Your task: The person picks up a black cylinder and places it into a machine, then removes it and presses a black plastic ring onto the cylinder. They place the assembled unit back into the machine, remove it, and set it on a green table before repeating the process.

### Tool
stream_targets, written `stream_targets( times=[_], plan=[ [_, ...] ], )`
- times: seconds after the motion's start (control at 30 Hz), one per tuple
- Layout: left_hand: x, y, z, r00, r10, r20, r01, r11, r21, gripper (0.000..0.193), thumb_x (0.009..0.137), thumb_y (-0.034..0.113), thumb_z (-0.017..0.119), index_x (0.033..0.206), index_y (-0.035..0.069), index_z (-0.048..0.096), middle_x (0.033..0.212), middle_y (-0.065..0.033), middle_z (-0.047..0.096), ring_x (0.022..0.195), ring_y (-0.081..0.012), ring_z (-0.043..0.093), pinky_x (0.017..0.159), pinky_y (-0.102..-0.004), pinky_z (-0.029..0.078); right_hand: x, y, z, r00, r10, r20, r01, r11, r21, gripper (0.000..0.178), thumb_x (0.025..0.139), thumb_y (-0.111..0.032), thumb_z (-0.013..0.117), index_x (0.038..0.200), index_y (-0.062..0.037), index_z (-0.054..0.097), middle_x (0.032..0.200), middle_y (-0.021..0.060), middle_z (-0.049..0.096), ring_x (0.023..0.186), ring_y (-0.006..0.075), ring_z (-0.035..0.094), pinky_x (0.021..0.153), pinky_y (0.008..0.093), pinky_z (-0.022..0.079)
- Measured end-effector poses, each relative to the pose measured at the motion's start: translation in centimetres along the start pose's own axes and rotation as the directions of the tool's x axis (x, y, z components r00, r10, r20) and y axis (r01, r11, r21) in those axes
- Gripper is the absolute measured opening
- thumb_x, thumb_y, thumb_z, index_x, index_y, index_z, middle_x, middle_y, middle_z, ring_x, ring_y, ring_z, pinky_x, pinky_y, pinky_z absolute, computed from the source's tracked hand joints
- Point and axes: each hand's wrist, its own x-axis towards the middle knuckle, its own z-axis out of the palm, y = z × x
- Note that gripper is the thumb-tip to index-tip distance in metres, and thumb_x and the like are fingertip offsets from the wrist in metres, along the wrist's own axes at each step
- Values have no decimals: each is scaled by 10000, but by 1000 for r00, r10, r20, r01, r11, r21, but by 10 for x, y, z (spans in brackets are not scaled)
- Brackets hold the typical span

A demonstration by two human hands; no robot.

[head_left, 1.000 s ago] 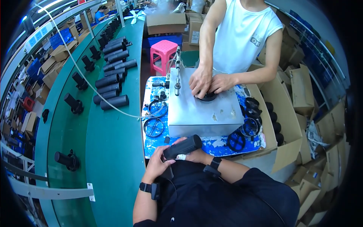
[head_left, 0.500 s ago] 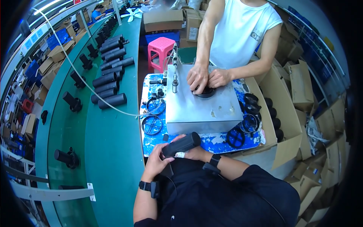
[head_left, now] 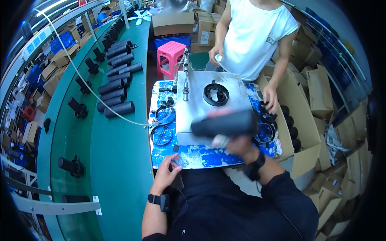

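My right hand grips a black cylinder-shaped part, blurred, held lying sideways over the front of the grey metal fixture block. My left hand rests with fingers apart on the near edge of the blue-and-white mat, holding nothing. A black ring part sits in the round seat on top of the block. Across the mat stands a person in a white sleeveless shirt; one of their hands reaches down to black parts at the mat's right edge, the other is at their waist.
Black wire rings lie on the mat's left. A green conveyor on my left carries several black cylinders and a white cable. Open cardboard boxes with black parts stand on the right. A pink stool is behind.
My right hand lifted the black cylinder up and right, over the block. My left hand let go and dropped to the mat edge. The other person's hands left the ring on the block.
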Motion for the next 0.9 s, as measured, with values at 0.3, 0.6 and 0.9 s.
stream_targets(
  times=[0.3, 0.6, 0.9],
  plan=[
    [0, 1, 1, 1000, -7, 2, 7, 999, 51, 459, 948, 21, 783, 1383, 15, 635, 1171, -71, 688, 816, -109, 603, 791, -259, 539, 67, 110, -80, 881, 411, -233, -421, 907, 10, 456, 948, -164, 829, 1317, 26, 639, 1242, 95, 730, 1121, 186, 688, 1042, 343, 523],
    [0, 0, -2, 1000, 6, 14, -7, 997, 76, 420, 989, 3, 739, 1396, 18, 633, 1184, -55, 677, 848, -74, 599, 791, -232, 518, 96, 75, -62, 807, 533, -253, -580, 638, -506, 745, 798, -406, 926, 1327, 14, 611, 1224, 146, 723, 1093, 244, 706, 1001, 360, 529],
    [3, 4, -1, 1000, 8, 17, -9, 995, 97, 392, 992, -1, 732, 1375, 17, 650, 1176, -50, 672, 837, -75, 580, 796, -233, 516, 71, 135, -77, 960, 219, -173, -279, 741, -610, 808, 752, -462, 948, 1341, -18, 616, 1097, 127, 732, 976, 252, 706, 936, 381, 547]
  ],
)
